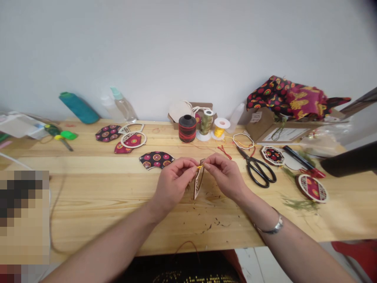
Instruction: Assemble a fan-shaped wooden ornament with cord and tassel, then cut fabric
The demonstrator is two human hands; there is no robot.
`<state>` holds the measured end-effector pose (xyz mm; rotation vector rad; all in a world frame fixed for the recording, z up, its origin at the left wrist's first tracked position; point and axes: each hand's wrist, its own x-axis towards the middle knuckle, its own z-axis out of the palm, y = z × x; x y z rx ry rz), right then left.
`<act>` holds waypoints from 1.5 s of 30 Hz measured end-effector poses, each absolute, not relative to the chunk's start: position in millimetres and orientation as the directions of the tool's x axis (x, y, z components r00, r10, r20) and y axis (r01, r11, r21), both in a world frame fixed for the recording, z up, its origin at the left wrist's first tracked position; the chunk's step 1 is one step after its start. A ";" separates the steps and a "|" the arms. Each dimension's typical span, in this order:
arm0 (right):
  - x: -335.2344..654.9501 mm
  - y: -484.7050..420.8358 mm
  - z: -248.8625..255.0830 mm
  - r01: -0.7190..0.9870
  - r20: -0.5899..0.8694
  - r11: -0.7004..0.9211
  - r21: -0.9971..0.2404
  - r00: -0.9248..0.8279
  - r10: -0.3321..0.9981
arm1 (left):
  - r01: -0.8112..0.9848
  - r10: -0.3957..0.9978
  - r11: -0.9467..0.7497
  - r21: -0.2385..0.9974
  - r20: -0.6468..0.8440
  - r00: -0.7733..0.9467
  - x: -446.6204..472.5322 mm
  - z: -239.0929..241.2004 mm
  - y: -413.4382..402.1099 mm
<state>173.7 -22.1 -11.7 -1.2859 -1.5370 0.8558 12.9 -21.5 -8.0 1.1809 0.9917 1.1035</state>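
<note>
Over the middle of the table, my left hand (173, 179) is closed in a pinch on a short yellow cord (200, 167). My right hand (226, 177) pinches the same cord from the other side, fingertips close to the left ones. Between the hands hangs a thin wooden cutout frame (196, 188), seen nearly edge-on, with the cord at its top. Fingers hide part of the cord, so any knot in it cannot be made out. Just left of the hands lies a fan-shaped patterned fabric piece (156, 159). Black-handled scissors (259, 169) rest to the right.
Behind the hands stand a red-black thread spool (187, 129), a green thread spool (207, 122) and a yellow cord spool (221, 129). A cardboard box (265, 129) with patterned cloth sits back right. Finished-looking round ornament (312, 188) lies right; dark scraps (216, 222) dot the table.
</note>
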 end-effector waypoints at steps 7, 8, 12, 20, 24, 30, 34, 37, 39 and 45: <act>174.0 -24.4 -5.7 0.205 -0.110 -0.101 -0.974 -0.030 0.994 | -0.173 0.984 0.052 0.983 -0.020 0.178 12.5 -10.4 -19.8; 173.5 -24.9 -5.1 0.124 -0.200 -0.191 -0.974 -0.068 0.977 | -0.168 0.985 0.041 0.985 -0.012 0.175 12.4 -10.0 -19.8; 172.3 -26.1 -5.0 -0.140 -0.378 -0.417 -0.898 -0.238 0.895 | -0.099 0.984 -0.057 0.993 0.072 0.165 11.9 -7.7 -21.0; 174.2 -25.0 -7.1 -0.287 -0.359 -0.463 -0.839 -0.348 0.866 | 0.023 0.968 -0.197 0.980 0.191 0.162 13.5 -8.8 -23.0; 173.0 -24.6 -5.4 -0.305 -0.370 -0.465 -0.831 -0.321 0.872 | 0.074 0.961 -0.238 0.968 0.224 0.161 14.0 -11.0 -23.3; 172.3 -24.1 -5.7 -0.319 -0.375 -0.465 -0.826 -0.304 0.876 | 0.080 0.964 -0.224 0.971 0.209 0.164 14.4 -10.7 -23.6; 172.3 -23.8 -5.8 -0.322 -0.362 -0.446 -0.835 -0.290 0.886 | 0.082 0.966 -0.209 0.975 0.192 0.174 14.6 -10.6 -24.2; 172.5 -23.2 -5.2 -0.319 -0.364 -0.438 -0.840 -0.267 0.892 | 0.088 0.964 -0.207 0.974 0.187 0.189 14.2 -11.7 -23.5; 172.7 -22.8 -4.5 -0.306 -0.365 -0.435 -0.847 -0.261 0.894 | 0.099 0.961 -0.218 0.971 0.196 0.195 13.7 -12.5 -22.7; 172.9 -21.7 -4.0 -0.264 -0.356 -0.415 -0.871 -0.243 0.902 | 0.113 0.964 -0.200 0.973 0.174 0.203 13.2 -11.6 -22.6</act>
